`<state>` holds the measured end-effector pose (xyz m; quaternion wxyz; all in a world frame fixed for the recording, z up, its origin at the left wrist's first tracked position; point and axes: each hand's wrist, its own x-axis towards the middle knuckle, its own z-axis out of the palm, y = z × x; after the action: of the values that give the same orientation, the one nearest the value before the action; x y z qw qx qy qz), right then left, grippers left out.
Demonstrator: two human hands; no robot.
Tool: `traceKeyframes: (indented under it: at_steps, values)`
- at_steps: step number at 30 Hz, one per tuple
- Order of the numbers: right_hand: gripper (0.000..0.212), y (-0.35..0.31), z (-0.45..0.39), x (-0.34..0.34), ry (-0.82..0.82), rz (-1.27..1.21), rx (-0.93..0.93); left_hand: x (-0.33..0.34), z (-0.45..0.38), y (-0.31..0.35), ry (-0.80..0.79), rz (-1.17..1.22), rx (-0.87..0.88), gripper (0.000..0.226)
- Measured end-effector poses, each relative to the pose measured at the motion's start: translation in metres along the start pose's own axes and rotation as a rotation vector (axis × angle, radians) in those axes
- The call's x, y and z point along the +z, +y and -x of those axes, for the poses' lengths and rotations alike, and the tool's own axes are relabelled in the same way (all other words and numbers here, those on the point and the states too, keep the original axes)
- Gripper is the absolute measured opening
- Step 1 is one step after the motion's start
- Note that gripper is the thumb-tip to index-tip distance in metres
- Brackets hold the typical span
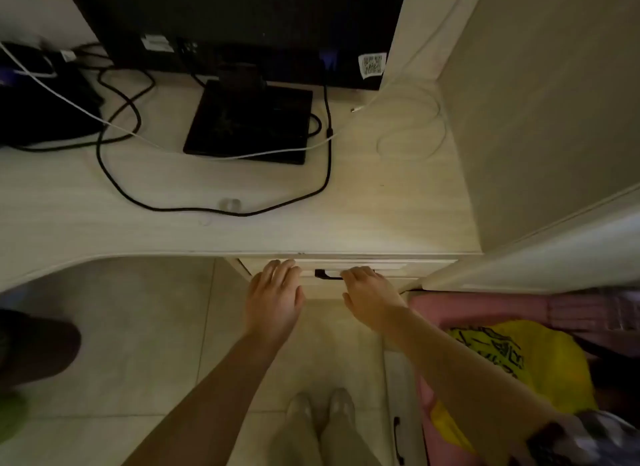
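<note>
Pale wood desk fills the view beyond both hands, its front edge running just above the fingertips. Under that edge sits the drawer, its front facing the person, with a black handle across its middle. The left hand lies flat against the drawer front to the left of the handle, fingers straight and close together, thumb spread out towards the right hand, forearm reaching in straight from below. The right hand comes in at a slant from the lower right, knuckles up, fingers curled over the right part of the handle so that only its left end shows. A narrow gap parts the two hands. Whether the drawer stands out a crack from the desk cannot be told. Past the hands on the desk, a black cable loops close to the front edge, a white cable crosses farther back, and a monitor stand sits well beyond. Right of the right hand a tall side panel closes off the desk, and the drawer's right end meets it. Below the right forearm a pink bin holding a yellow bag crowds that side. Left of the left hand, tiled floor lies open under the desk's curved edge. Between the forearms, the person's feet stand on the tiles, back from the drawer front.
</note>
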<state>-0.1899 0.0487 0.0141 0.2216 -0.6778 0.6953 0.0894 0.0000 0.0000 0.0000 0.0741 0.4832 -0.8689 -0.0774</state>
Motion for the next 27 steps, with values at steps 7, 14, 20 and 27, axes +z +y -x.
traceKeyframes:
  at_steps: [7, 14, 20, 27]
  values:
    - [0.047, -0.004, -0.032, 0.03, -0.12, -0.031, 0.07, 0.023, 0.004, -0.007, 0.069, 0.004, 0.028, 0.034]
    - [0.033, -0.009, -0.032, 0.028, -0.094, -0.074, 0.144, 0.026, 0.008, -0.014, 0.023, 0.011, 0.059, 0.046]
    - [0.033, -0.018, -0.007, 0.041, -0.095, -0.049, 0.124, 0.024, 0.01, -0.019, -0.038, 0.005, 0.083, 0.052]
    - [0.041, -0.026, 0.021, 0.057, -0.063, -0.066, 0.111, 0.039, 0.014, -0.02, -0.131, -0.086, 0.056, 0.067]
